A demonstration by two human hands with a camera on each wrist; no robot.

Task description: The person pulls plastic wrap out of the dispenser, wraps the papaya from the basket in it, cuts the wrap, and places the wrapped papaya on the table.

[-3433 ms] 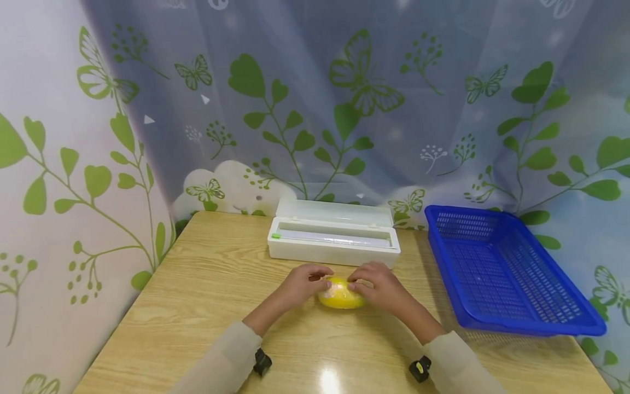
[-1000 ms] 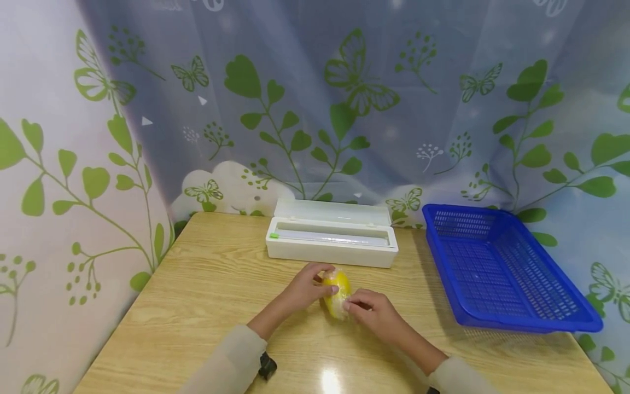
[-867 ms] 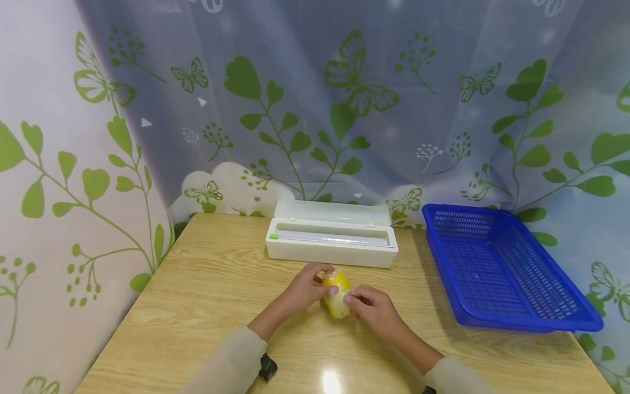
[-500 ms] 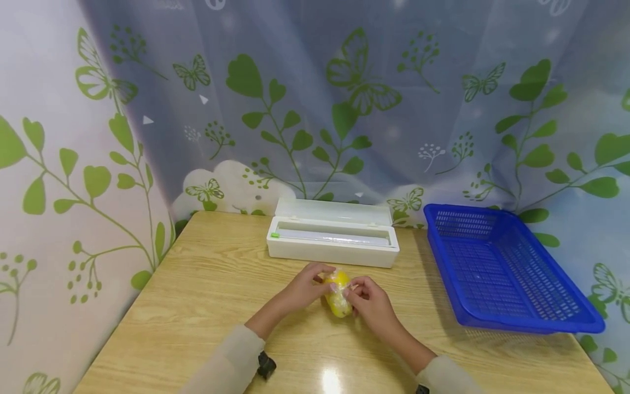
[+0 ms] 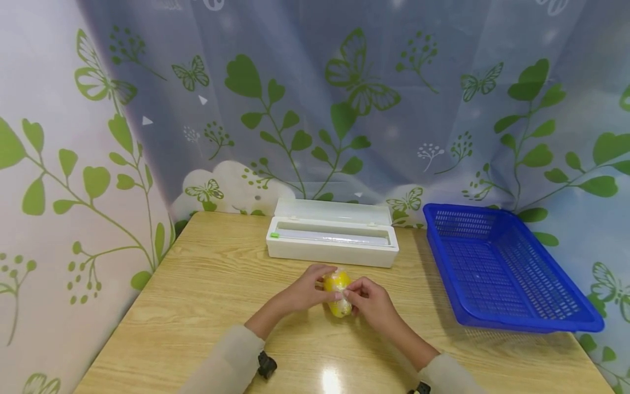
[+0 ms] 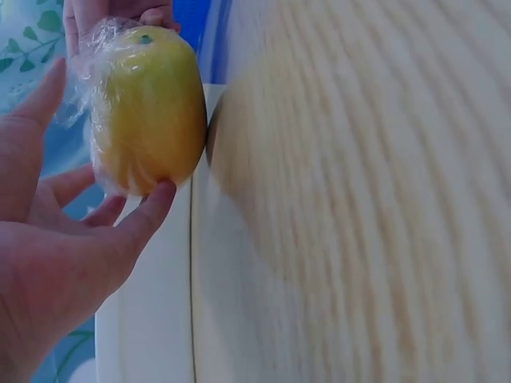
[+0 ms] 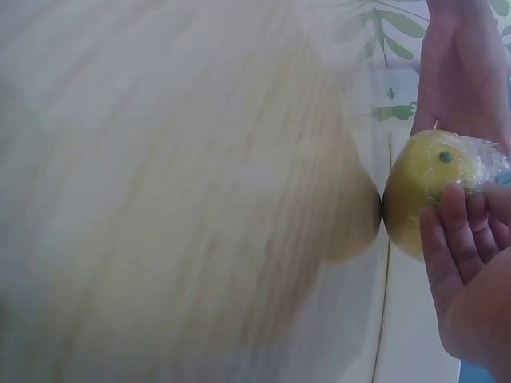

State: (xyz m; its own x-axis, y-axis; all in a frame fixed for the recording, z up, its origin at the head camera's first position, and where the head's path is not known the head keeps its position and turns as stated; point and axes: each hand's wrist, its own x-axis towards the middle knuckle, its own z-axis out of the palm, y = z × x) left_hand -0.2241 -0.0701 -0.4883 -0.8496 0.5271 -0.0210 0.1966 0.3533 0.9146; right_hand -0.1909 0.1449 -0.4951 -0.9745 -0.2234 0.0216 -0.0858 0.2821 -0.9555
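Observation:
A yellow oval fruit (image 5: 338,281) with a small green stem mark rests on the table between both hands, its long side pointing away from me. Clear plastic wrap (image 6: 102,49) clings around it and bunches up loosely on one side. From the left, my left hand (image 5: 306,289) holds the fruit, thumb across its top and fingers at its far end. On the other side, my right hand (image 5: 372,302) pinches the wrap against the top of the fruit with thumb and forefinger. Its other fingers are curled beside the fruit in the right wrist view.
Behind the hands stands a long white box (image 5: 332,256), lid up, with a roll of plastic wrap (image 5: 334,237) and a green slider inside. A blue plastic basket (image 5: 514,324) sits at the right of the wooden table (image 5: 197,306). A patterned curtain hangs behind.
The fruit has turned from lying crosswise to lengthwise. My right hand has moved from its right end to its near end, then up toward the middle; the left thumb has shifted across the top.

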